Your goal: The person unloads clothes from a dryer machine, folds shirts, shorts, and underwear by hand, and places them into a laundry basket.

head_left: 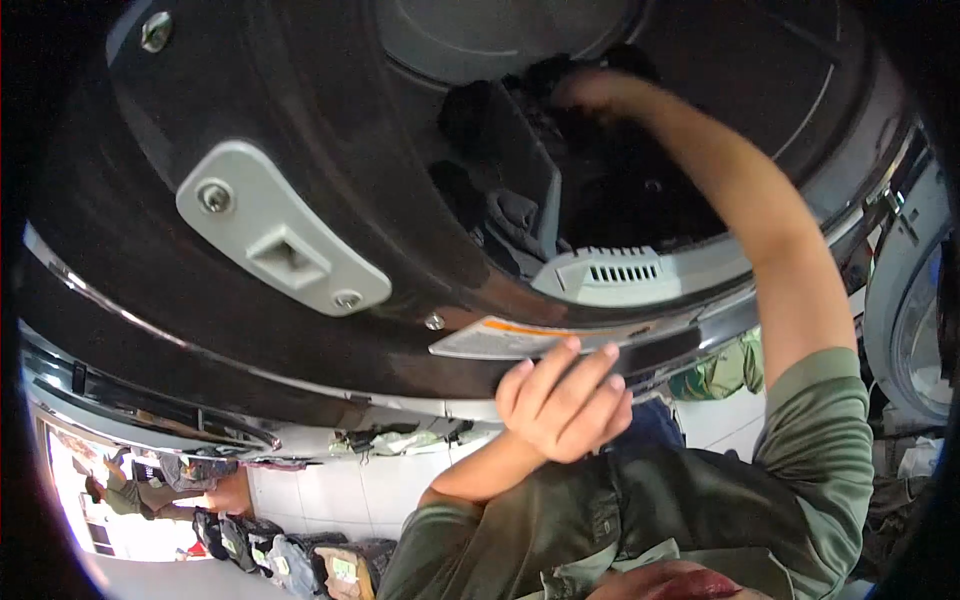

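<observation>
Deep in the drum (505, 35) of a dark machine (300, 110), my right hand (592, 92) is among the dark clothes (468, 118); it is blurred, so I cannot tell whether its fingers are closed on cloth or loose. My bare forearm crosses the right part of the opening, up from a short green sleeve (820, 420). The dark clothes lie on both sides of a fin (545, 185), and a grey garment (513, 212) is bunched just left of it, near the pale slotted vent (612, 277) at the drum's mouth. My left hand (565, 412) is outside, at the machine's rim, just beside an orange-striped label (530, 338); its fingers are parted and a little bent, with nothing showing in them, and I cannot tell how firmly they touch. Farther left on the machine sits a pale latch plate (285, 228) with a screw near each end. At the right edge I see a round door (885, 330) with a pale ring. Past my left elbow, a row of filled bags (290, 565) stands on the pale tiled floor (320, 490), and another person (135, 495) shows small near a bright opening
</observation>
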Motion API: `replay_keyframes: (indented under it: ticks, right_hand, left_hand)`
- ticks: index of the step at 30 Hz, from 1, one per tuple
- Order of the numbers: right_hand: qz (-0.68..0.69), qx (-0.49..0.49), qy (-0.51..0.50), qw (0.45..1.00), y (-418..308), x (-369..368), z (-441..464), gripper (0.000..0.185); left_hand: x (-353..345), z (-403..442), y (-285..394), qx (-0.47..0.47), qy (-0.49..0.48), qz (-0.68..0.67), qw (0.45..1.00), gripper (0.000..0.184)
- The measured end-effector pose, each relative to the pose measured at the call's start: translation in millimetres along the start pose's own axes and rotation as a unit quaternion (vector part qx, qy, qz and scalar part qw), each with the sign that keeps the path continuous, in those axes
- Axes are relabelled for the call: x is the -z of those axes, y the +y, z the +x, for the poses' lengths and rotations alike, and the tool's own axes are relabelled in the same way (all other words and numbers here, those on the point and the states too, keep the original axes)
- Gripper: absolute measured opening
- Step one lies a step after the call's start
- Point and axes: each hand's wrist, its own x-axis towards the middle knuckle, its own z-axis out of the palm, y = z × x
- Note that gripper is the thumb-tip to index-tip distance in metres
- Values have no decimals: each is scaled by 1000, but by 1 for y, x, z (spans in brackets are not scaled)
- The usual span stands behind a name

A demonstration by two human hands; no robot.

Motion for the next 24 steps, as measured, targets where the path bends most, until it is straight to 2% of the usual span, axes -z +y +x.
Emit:
replay_keyframes:
  ticks: [3, 4, 5, 7, 9, 11, 12, 14, 15, 16, 17, 18, 19, 21, 22, 23, 24]
  right_hand:
    - [33, -136, -40, 989, -45, -29, -3, 46]
    - [-5, -83, -44, 996, -10, -53, 31, 46]
    - [-7, -78, -43, 996, 30, -63, 64, 46]
    - [50, -102, 70, 991, 5, -49, 46, 43]
    - [141, -83, 181, 970, -28, -11, 14, 39]
    - [248, -30, 199, 948, 7, 34, 21, 39]
    - [457, 32, 184, 870, 11, 63, 0, 40]
    - [482, 52, 242, 841, -67, 106, -105, 17]
    - [493, 114, 230, 831, -86, 114, -146, 16]
    - [500, 175, 220, 819, -102, 117, -185, 16]
    - [482, 191, 238, 821, -118, 112, -224, 18]
    - [462, 203, 257, 824, -134, 103, -263, 21]
    - [463, 216, 221, 831, -147, 98, -302, 19]
    - [472, 203, 209, 832, -161, 73, -367, 18]
    - [410, 166, 290, 849, -164, 56, -394, 17]
    - [324, 78, 342, 879, -145, 40, -431, 28]
    - [239, -18, 374, 896, -126, 25, -467, 42]
  left_hand:
    - [-1, -1, -2, -6, 26, -10, 1000, 16]
    - [-1, -2, -3, -7, 27, -11, 1000, 16]
    - [-1, -3, -4, -9, 26, -14, 1000, 16]
    - [1, -6, -4, -11, 23, -18, 1000, 17]
    - [2, -3, -4, -15, 8, -28, 999, 18]
    - [-2, -3, -2, 0, 9, -10, 1000, 17]
    - [-1, -3, 1, 12, -2, -9, 1000, 18]
    - [2, 6, 4, 33, -13, -1, 999, 20]
    - [4, 13, 7, 46, 14, -74, 996, 23]
    - [-5, 27, 8, 31, 66, -210, 975, 27]
    - [-7, 44, 14, 23, 47, -256, 965, 33]
    - [-18, 69, 20, -22, 93, -243, 965, 48]
    - [-27, 87, 32, -37, 117, -249, 961, 49]
    - [-39, 116, 64, -27, 112, -273, 955, 51]
    - [-47, 122, 82, -13, 72, -303, 950, 53]
    - [-54, 124, 102, -4, 4, -361, 932, 54]
    - [-62, 114, 121, -7, -101, -466, 879, 38]
